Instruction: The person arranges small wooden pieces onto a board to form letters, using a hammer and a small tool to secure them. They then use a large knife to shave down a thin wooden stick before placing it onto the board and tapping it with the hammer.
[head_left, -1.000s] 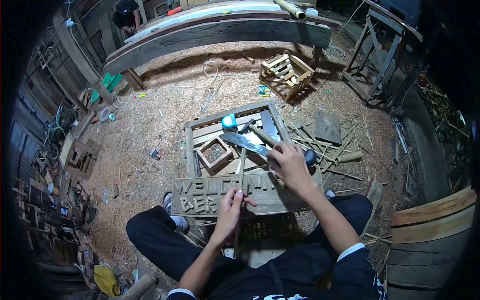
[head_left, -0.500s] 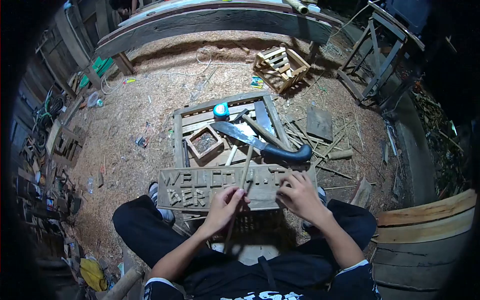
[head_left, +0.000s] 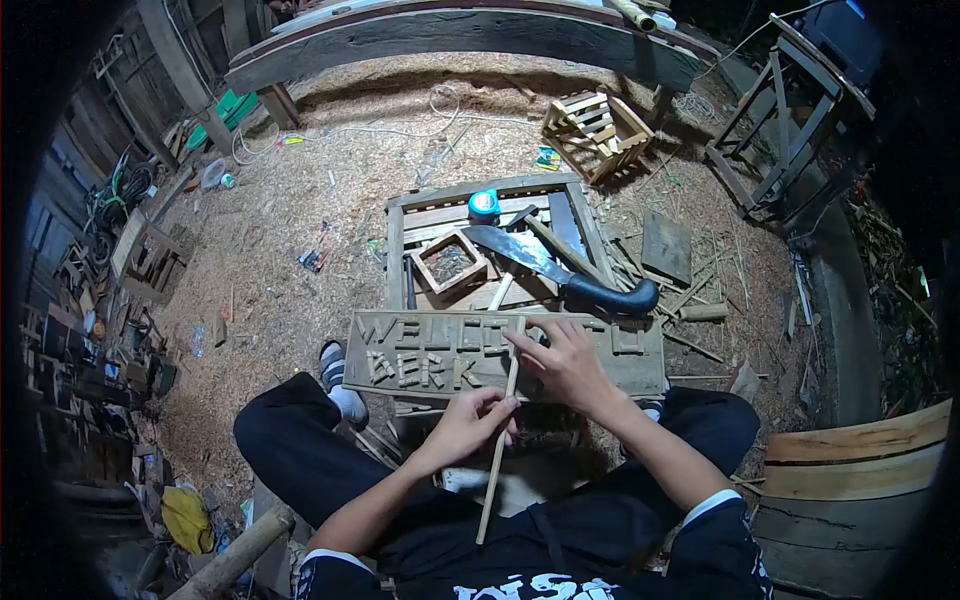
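Observation:
My left hand (head_left: pixel 468 430) is closed around a thin wooden stick (head_left: pixel 495 470), which slants from over the board down toward my lap. Close to the stick's upper end, the thumb and fingertips of my right hand (head_left: pixel 568 368) meet it. Beneath them lies a wooden board (head_left: pixel 615 375) with raised letters made of small stick pieces. Its upper row begins with "WELC" and is partly covered by my right hand; the lower row (head_left: pixel 425 370) reads "BERK". Just beyond the board rests a large knife (head_left: pixel 530 258) with a black curved handle (head_left: pixel 610 297).
A slatted wooden frame (head_left: pixel 395 255) carries a blue tape measure (head_left: pixel 484 207), a hammer (head_left: pixel 560 245) and a small wooden box (head_left: pixel 448 263). Cut sticks (head_left: pixel 700 290) lie to the right. A slatted crate (head_left: pixel 600 140) sits farther off, before a long bench (head_left: pixel 460 55).
My right hand has moved left from the board's right side to the stick's upper end. My left hand still holds the stick, now lower on the board's near edge. The view has shifted slightly.

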